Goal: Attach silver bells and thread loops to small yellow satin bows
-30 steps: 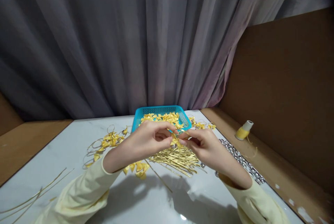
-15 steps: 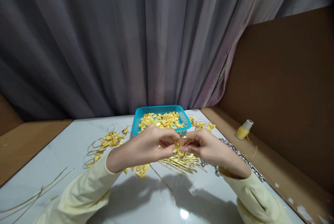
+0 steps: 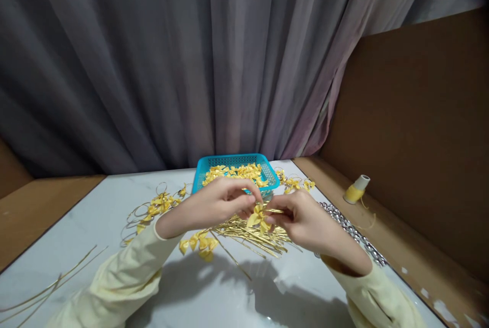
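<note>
My right hand (image 3: 301, 216) pinches a yellow ribbon bow (image 3: 260, 219) by its right side, between thumb and fingers, with a gold strand at the fingertips. Just left of the bow, my left hand (image 3: 219, 203) has its fingers curved and slightly apart, with nothing visible between thumb and forefinger. Below both hands a pile of gold twist ties (image 3: 252, 236) lies on the white table (image 3: 214, 297). Several loose yellow bows (image 3: 200, 241) rest under my left wrist.
Behind my hands stands a blue basket (image 3: 197, 180) of yellow bows. Bows with looped ties (image 3: 158, 206) lie left, more (image 3: 294, 184) at back right. Silver bells (image 3: 351, 228) line the right edge, near a yellow thread spool (image 3: 356, 190). Long gold strands (image 3: 49, 287) lie front left.
My left fingers have come away from the bow, up and to the left. The bow now shows more fully, still in my right fingers.
</note>
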Available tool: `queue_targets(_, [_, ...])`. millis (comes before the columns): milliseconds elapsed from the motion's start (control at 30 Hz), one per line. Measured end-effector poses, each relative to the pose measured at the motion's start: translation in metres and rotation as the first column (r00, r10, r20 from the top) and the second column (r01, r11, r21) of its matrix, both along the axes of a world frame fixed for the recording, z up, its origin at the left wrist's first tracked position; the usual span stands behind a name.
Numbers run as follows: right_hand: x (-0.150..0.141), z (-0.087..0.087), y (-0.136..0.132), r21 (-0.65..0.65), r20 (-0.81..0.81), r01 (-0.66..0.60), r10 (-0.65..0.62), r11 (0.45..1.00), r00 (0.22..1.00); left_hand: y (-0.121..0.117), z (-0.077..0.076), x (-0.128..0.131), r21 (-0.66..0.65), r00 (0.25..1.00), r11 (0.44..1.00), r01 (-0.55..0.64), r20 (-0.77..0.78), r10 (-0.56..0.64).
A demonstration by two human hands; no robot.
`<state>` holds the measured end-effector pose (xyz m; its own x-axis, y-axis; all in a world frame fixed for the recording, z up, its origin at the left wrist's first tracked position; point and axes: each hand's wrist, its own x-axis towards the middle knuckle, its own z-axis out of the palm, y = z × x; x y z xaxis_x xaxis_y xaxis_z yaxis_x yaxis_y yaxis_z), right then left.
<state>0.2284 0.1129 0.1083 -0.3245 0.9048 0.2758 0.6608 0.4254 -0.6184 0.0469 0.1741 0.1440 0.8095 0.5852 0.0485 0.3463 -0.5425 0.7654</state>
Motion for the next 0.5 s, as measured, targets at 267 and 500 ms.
queue_targets(267, [-0.002,-0.004,-0.009,0.154,0.144,-0.011,-0.011,0.988,0.989,0.006,-0.008,0.002,-0.128,0.981,0.99,0.063,-0.172,-0.085])
queue_targets(500, [-0.004,-0.01,-0.013,0.147,0.226,-0.037,0.003,0.988,0.974,0.008,-0.01,-0.001,-0.204,0.958,0.964,0.171,-0.195,-0.211])
